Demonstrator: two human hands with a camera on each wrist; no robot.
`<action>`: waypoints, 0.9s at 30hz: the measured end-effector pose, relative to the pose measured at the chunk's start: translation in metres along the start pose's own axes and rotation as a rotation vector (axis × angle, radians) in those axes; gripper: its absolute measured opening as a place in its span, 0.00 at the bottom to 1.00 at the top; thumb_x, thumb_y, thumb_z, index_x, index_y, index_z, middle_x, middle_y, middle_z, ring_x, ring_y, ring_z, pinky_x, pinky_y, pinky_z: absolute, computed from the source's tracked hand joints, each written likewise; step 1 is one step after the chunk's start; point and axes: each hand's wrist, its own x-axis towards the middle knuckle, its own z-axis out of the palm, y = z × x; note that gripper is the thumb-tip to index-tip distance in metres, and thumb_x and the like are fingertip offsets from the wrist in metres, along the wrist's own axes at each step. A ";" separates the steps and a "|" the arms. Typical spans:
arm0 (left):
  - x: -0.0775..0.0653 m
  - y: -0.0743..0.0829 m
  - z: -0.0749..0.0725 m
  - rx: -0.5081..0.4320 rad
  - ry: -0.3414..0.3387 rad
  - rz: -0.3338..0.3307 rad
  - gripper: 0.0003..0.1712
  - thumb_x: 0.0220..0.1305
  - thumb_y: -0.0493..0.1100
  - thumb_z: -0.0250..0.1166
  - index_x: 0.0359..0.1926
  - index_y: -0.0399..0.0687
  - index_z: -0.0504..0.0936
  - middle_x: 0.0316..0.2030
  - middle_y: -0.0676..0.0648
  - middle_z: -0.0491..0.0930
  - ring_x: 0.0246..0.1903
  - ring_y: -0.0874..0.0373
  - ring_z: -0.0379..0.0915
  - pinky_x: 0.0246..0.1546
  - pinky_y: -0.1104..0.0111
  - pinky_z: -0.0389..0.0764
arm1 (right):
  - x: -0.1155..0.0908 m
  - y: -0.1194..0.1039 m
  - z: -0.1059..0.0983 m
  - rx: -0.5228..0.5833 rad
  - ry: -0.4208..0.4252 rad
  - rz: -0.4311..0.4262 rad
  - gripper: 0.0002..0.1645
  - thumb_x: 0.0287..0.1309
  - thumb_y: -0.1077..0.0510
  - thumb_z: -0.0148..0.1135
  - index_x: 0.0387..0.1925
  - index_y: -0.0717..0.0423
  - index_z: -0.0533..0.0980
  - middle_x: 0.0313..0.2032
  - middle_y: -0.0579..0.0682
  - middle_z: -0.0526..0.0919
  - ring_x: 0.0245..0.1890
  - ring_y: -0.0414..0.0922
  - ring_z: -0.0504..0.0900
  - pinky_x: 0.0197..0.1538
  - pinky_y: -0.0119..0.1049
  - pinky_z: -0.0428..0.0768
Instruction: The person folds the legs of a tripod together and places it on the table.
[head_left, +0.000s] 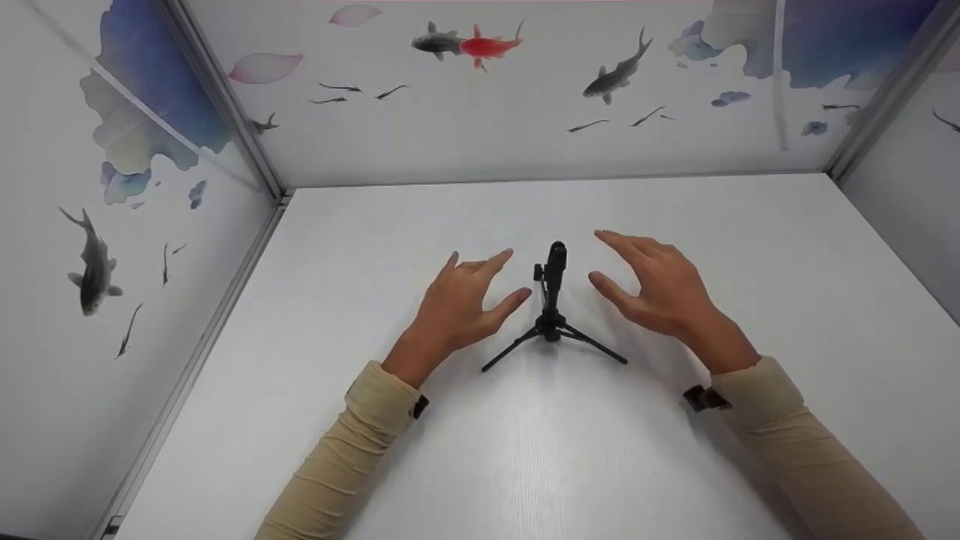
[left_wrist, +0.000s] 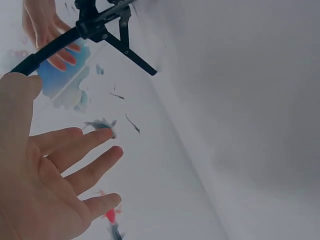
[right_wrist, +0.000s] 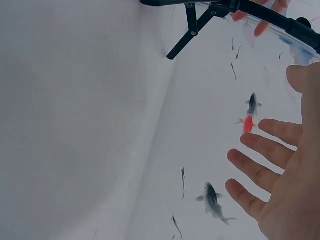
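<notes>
A small black tripod (head_left: 553,315) stands upright on the white table (head_left: 525,450), three legs spread, a short black column rising from the hub. My left hand (head_left: 466,304) hovers just left of it, fingers straight and spread, holding nothing. My right hand (head_left: 651,286) hovers just right of it, fingers likewise spread, a small gap to the column. The left wrist view shows the left hand (left_wrist: 55,180) flat below the tripod (left_wrist: 100,30). In the right wrist view the right hand (right_wrist: 280,180) is spread under the tripod (right_wrist: 235,10).
White panels (head_left: 487,105) printed with fish and blue lotus leaves enclose the table at the back, left and right. Metal corner posts (head_left: 225,105) join the panels. Beige sleeves cover both forearms, with a dark strap (head_left: 705,397) at the right wrist.
</notes>
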 end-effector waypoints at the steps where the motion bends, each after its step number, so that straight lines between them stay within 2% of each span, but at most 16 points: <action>1: 0.000 0.002 0.001 -0.022 -0.010 0.003 0.41 0.79 0.70 0.57 0.80 0.52 0.72 0.63 0.45 0.88 0.67 0.49 0.82 0.83 0.42 0.60 | 0.000 -0.002 0.000 0.009 0.013 -0.006 0.38 0.76 0.35 0.61 0.80 0.41 0.69 0.72 0.54 0.81 0.71 0.59 0.79 0.71 0.66 0.74; 6: -0.001 0.012 0.005 -0.079 -0.031 0.022 0.36 0.80 0.67 0.58 0.75 0.50 0.76 0.59 0.47 0.90 0.61 0.49 0.87 0.81 0.47 0.66 | 0.001 -0.011 0.001 0.056 0.084 -0.059 0.35 0.74 0.39 0.66 0.77 0.42 0.74 0.67 0.52 0.85 0.67 0.56 0.83 0.67 0.63 0.78; 10: -0.002 0.016 0.007 -0.117 -0.064 0.020 0.32 0.80 0.66 0.59 0.71 0.51 0.80 0.57 0.46 0.91 0.58 0.48 0.88 0.69 0.51 0.81 | 0.001 -0.017 0.001 0.105 0.135 -0.107 0.32 0.73 0.44 0.69 0.74 0.43 0.78 0.64 0.49 0.88 0.62 0.53 0.86 0.65 0.59 0.80; 13: -0.001 0.017 0.009 -0.169 -0.091 0.030 0.28 0.80 0.63 0.61 0.65 0.49 0.85 0.54 0.45 0.92 0.55 0.50 0.89 0.56 0.54 0.88 | 0.001 -0.021 0.002 0.148 0.155 -0.130 0.30 0.72 0.47 0.71 0.72 0.43 0.79 0.61 0.46 0.90 0.59 0.51 0.88 0.65 0.57 0.80; 20: 0.000 0.017 0.014 -0.229 -0.139 0.082 0.17 0.79 0.55 0.66 0.51 0.50 0.92 0.43 0.51 0.95 0.43 0.61 0.92 0.49 0.61 0.89 | 0.000 -0.028 0.008 0.247 0.160 -0.151 0.29 0.71 0.51 0.73 0.71 0.42 0.80 0.58 0.43 0.91 0.53 0.47 0.89 0.64 0.55 0.80; 27: -0.001 0.019 0.018 -0.245 -0.168 0.095 0.13 0.77 0.49 0.70 0.50 0.46 0.93 0.41 0.50 0.95 0.41 0.61 0.92 0.46 0.62 0.89 | 0.000 -0.033 0.017 0.375 0.133 -0.164 0.28 0.72 0.54 0.73 0.70 0.40 0.81 0.57 0.42 0.92 0.51 0.44 0.90 0.61 0.54 0.80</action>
